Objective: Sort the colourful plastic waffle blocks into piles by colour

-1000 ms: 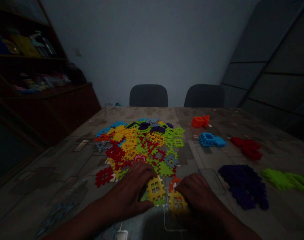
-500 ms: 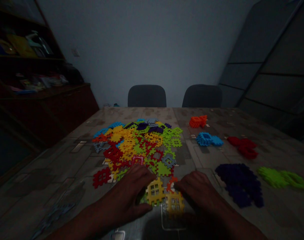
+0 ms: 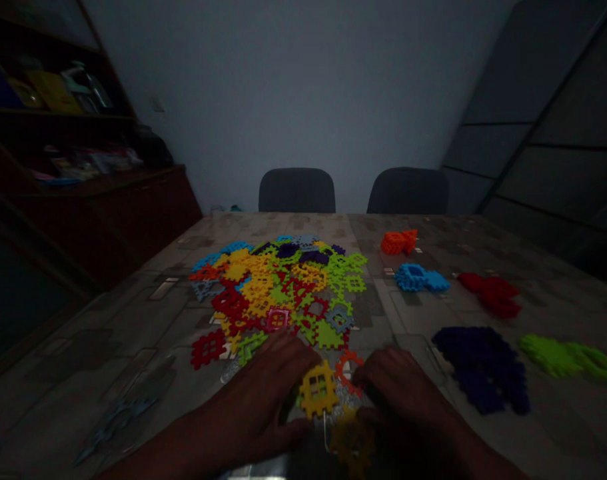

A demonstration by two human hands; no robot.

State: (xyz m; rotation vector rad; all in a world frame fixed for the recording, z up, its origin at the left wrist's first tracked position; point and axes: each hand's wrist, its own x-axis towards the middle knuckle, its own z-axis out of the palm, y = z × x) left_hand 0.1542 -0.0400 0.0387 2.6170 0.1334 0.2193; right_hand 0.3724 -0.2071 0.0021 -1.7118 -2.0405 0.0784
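Observation:
My left hand (image 3: 283, 380) is curled around a yellow interlocking window tile (image 3: 318, 389), with thumb and fingers at its left side. My right hand (image 3: 398, 377) is curled too, its thumb at the upper edge of a second yellow interlocking tile (image 3: 353, 443), which is dark and blurred. Close to the right fingertips lies an orange toothed ring (image 3: 350, 371). Beyond the hands spreads a heap of toothed plastic tiles (image 3: 258, 287) in several colours, with a pink square tile (image 3: 278, 319) at its near edge.
On the right stand clusters of joined pieces: orange (image 3: 399, 242), blue (image 3: 420, 277), red (image 3: 490, 293), dark purple (image 3: 483, 367) and green (image 3: 566, 357). Grey pieces (image 3: 116, 423) lie at the left front of the table (image 3: 168, 353). Two chairs (image 3: 297, 190) stand behind it.
The second yellow tile has moved down, nearer to me, and tilted. The left hand's tile has turned slightly. More of the orange ring and the pink tile shows; the view has shifted a little.

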